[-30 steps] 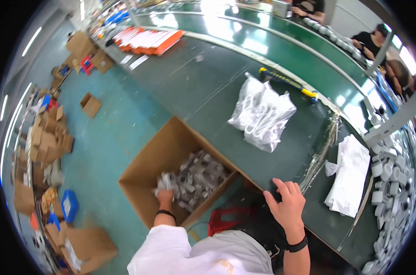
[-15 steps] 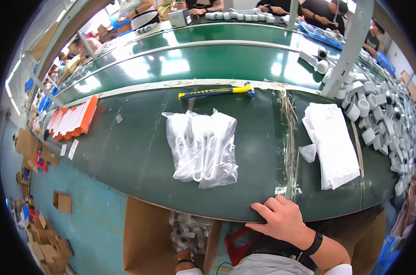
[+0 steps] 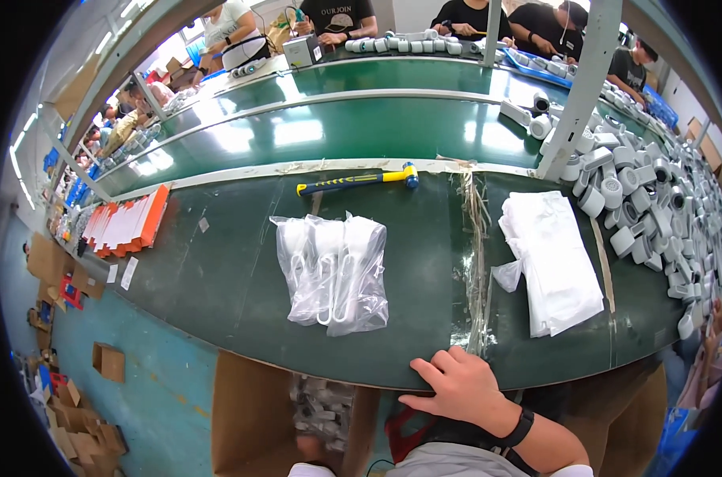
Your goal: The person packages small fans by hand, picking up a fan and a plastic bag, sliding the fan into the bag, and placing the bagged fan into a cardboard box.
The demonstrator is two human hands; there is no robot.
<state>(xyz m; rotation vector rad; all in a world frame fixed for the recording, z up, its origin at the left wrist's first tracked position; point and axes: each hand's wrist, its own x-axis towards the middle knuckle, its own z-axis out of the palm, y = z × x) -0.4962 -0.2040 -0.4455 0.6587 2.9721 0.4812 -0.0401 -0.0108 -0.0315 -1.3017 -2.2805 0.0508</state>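
My right hand rests on the front edge of the dark green table, fingers spread and holding nothing. Low in the picture, my left hand reaches down into a cardboard box under the table edge. That box has many clear plastic bags with small grey-white parts in it. The left fingers are blurred and partly hidden, so their grip does not show. On the table in front of me lies a clear plastic bag with white hooked pieces inside. A stack of white plastic bags lies right of it.
A yellow and blue hammer lies behind the clear bag. Orange-edged folded cartons stand at left. Grey-white plastic parts pile up at right, past a white post. Across the green conveyor several people work.
The view has shifted, so the table things appear lower and farther left. My left hand has moved slightly in the box; my right hand stays on the table edge.
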